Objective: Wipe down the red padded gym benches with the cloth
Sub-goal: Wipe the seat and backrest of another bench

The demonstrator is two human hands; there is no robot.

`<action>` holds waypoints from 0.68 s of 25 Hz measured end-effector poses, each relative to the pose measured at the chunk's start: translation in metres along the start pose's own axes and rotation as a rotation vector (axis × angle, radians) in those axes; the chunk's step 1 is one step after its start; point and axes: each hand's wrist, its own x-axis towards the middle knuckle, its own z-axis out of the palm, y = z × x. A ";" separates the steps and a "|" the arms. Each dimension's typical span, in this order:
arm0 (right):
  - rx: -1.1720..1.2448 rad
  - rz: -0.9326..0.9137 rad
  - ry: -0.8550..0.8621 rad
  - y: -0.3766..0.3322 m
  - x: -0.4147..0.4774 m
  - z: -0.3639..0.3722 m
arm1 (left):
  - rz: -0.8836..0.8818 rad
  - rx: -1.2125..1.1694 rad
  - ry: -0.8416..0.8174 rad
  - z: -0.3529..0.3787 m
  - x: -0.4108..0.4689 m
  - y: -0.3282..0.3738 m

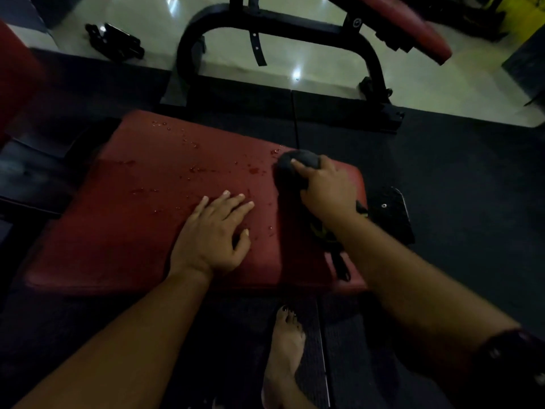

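Red pad: the red padded bench point(141, 231) lies in front of me, wide and flat, and water drops point(194, 169) are spread on its far half.
Left hand: my left hand point(212, 231) rests flat on the pad near the middle, fingers stretched and a little spread, and it holds nothing.
Right hand: my right hand point(327, 187) is closed around the dark cloth point(298, 166) and presses it on the pad at the far right corner.
Cloth: it is bunched into a ball under my fingers; one finger lies on top of it.
Pad edges: the near edge runs just in front of my wrists; the right edge is just beside my right hand; the far edge is behind the drops.
Open room on pad: the whole left part of the pad, left of my left hand, is free surface.
Strap: a dark strap with yellow marks point(327, 237) lies on the right part of the pad under my right forearm; I cannot tell what it belongs to.
Floor: black rubber mat point(457, 178) is around the bench, and pale shiny tiles point(295, 63) begin behind it.
Behind: a black curved frame point(212, 28) stands on the tiles, and another red pad point(413, 28) is at the top right, tilted.
Below: my bare foot point(286, 349) stands on the mat near the near edge.
Containers: I see none clearly; the dark object point(115, 39) on the tiles at the top left is too blurred to tell.
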 end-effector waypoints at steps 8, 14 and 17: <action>-0.210 -0.112 -0.023 -0.037 0.043 -0.011 | -0.015 0.005 -0.003 -0.003 -0.002 0.002; -0.213 -0.227 -0.055 -0.034 -0.060 -0.004 | -0.023 0.007 -0.116 -0.018 -0.002 0.008; -0.189 -0.236 -0.113 -0.030 -0.125 0.000 | 0.036 0.032 -0.168 -0.032 -0.002 0.005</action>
